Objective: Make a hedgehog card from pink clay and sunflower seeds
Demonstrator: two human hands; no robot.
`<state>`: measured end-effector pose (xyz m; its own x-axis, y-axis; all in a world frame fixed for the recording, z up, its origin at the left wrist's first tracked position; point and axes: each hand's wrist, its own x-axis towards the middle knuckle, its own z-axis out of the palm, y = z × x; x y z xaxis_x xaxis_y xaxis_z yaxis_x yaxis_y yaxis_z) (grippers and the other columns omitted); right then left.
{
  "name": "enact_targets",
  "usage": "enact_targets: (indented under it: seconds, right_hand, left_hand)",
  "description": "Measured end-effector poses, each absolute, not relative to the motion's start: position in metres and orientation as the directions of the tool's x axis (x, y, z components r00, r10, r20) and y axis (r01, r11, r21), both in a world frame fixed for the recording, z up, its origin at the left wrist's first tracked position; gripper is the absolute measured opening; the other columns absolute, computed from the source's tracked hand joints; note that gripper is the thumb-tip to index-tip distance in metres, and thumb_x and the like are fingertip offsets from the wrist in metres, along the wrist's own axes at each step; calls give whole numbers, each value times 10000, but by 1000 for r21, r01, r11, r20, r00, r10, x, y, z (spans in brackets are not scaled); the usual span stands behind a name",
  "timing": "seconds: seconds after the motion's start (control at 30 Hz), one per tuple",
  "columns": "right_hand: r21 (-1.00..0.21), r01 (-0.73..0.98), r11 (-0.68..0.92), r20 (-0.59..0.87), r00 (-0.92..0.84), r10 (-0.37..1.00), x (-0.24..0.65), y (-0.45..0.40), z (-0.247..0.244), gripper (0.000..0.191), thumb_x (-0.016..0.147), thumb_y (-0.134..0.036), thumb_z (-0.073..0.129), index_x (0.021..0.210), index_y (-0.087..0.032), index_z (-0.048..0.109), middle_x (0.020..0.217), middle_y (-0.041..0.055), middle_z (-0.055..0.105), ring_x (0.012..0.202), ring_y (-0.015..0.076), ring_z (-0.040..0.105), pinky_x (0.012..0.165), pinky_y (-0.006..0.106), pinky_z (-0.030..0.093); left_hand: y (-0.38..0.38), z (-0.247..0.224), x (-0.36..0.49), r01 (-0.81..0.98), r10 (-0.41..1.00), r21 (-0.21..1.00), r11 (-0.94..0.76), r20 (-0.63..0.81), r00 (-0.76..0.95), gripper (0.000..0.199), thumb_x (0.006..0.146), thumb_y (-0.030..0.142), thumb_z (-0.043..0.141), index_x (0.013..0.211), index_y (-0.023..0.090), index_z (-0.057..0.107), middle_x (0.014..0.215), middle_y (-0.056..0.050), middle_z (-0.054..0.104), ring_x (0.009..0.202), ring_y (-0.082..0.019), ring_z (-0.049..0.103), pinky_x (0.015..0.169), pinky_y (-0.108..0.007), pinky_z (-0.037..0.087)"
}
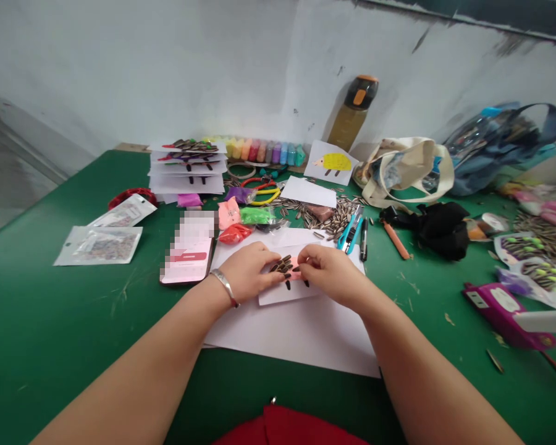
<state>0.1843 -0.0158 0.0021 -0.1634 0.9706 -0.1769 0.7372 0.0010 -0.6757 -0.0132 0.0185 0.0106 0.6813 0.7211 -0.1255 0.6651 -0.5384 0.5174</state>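
Observation:
A small white card (271,298) lies on larger white paper (287,330) before me. On it is a pink clay shape (296,278) with dark seeds pressed in a cluster (282,266) on its left part and two black leg marks below. My left hand (245,272) rests at the card's left side, thumb and forefinger apart around the seeds. My right hand (336,275) is closed in a pinch on a sunflower seed (296,269), at the clay's right part. Its lower fingers are hidden.
Behind the paper lie loose sunflower seeds (333,216), a blue cutter (351,232), a black marker (364,240) and red clay (235,233). A phone (192,256) is left; stacked cards (188,167) and a bottle (349,117) stand behind. A magenta tool (500,312) lies right.

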Motion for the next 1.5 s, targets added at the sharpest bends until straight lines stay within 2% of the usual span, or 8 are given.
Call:
enact_targets:
  seconds: [0.43, 0.87, 1.03, 1.23, 1.5]
  right_hand:
    - [-526, 842, 123, -105, -208, 972, 170, -15, 1, 121, 786, -170, 450, 776, -212, 564, 710, 3, 636, 631, 136, 511, 549, 233, 270]
    - [-504, 839, 205, -86, -284, 955, 169, -19, -3, 137, 846, -182, 410, 785, -212, 529, 731, 14, 642, 654, 134, 523, 558, 231, 256]
    - [-506, 849, 152, -108, -237, 966, 174, -18, 1, 108, 838, -214, 443, 857, -226, 549, 762, 10, 656, 651, 135, 528, 551, 229, 255]
    - [-451, 884, 125, -119, -198, 973, 184, -15, 6, 170, 813, -218, 467, 677, -212, 569, 659, -6, 614, 606, 125, 479, 529, 242, 230]
    - [-456, 880, 136, -130, -217, 967, 172, -16, 3, 161, 797, -188, 470, 673, -193, 572, 654, 2, 621, 585, 111, 459, 522, 252, 201]
  left_hand:
    - [18, 9, -13, 679, 731, 507, -531, -131, 670, 205, 842, 358, 548, 807, 176, 637, 773, -37, 566, 841, -200, 505, 685, -288, 368]
    - [17, 6, -12, 687, 734, 491, -536, -131, 667, 214, 843, 368, 544, 842, 178, 643, 788, -43, 557, 843, -203, 507, 697, -290, 375]
    - [17, 8, -12, 690, 730, 487, -536, -144, 668, 206, 843, 354, 539, 872, 183, 652, 788, -41, 558, 848, -201, 505, 705, -289, 376]
    - [18, 7, -13, 696, 738, 483, -532, -139, 661, 191, 821, 337, 560, 889, 186, 655, 806, -40, 552, 857, -202, 503, 707, -296, 374]
    - [17, 5, -13, 678, 733, 502, -537, -120, 670, 192, 830, 346, 549, 869, 186, 647, 799, -36, 551, 851, -200, 502, 706, -292, 373]
